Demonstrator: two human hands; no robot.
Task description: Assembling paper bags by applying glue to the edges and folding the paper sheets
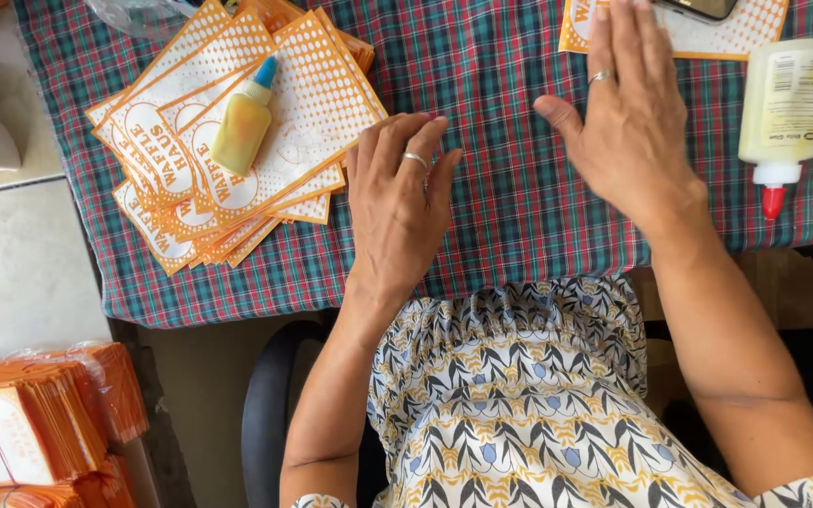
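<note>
Paper sleeve [708, 33] lies under right hand [628, 122] fingers [625, 38].

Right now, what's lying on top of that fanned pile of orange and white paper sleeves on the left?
A small yellow glue bottle with a blue cap lies on the sleeve pile. The sleeves beneath are mostly covered by those above.

Soft, even daylight fills my view; shadows stay faint, focus is sharp, only my right hand [632, 122] blurs slightly.
</note>
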